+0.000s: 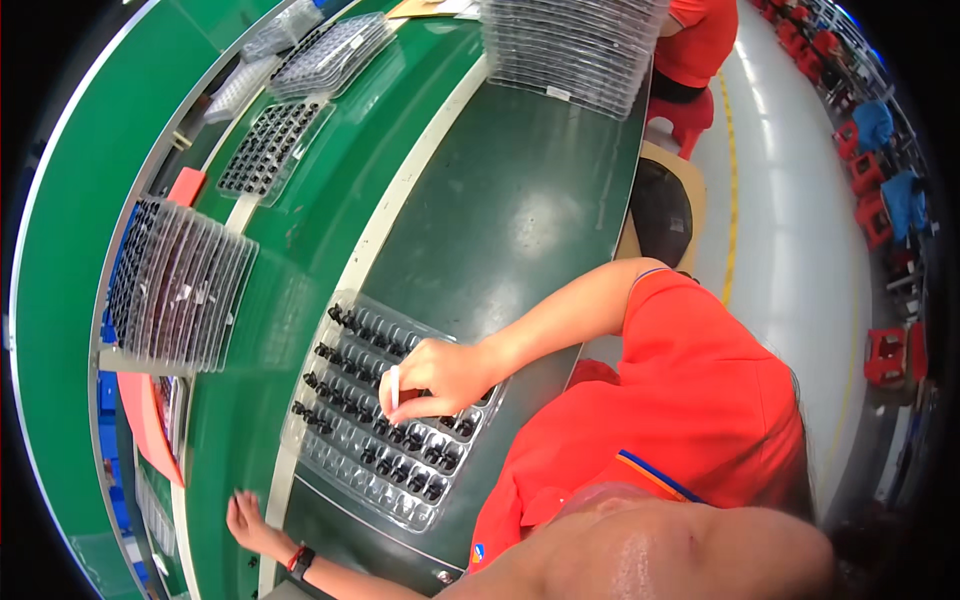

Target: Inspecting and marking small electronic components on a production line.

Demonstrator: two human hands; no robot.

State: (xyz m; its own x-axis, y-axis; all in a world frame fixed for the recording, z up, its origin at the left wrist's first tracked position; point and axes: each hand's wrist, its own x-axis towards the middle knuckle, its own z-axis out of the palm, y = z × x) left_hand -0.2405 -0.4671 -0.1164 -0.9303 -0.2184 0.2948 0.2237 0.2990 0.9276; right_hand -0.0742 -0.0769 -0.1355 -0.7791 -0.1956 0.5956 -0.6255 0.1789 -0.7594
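Note:
A clear plastic tray [345, 470] with rows of small black parts [360, 400] lies at the edge of the dark green table; some pockets of its near row hold no part. Over its middle is my right hand [435, 378], closed, with a short white rod-like piece [394, 387] showing at its fingers. What kind of piece it is, I cannot make out. My left hand [250, 522], with a dark band at the wrist, reaches over the green belt [225, 440] beside the tray. Its fingers are drawn together around something small and dark, too blurred to name.
A tall stack of clear trays [565, 50] stands at the table's far end. Across the belt are another tray stack [185, 285], a filled tray [270, 150] and a red block [187, 186]. A person in red [700, 45] sits beyond, near a black-seated chair [662, 215].

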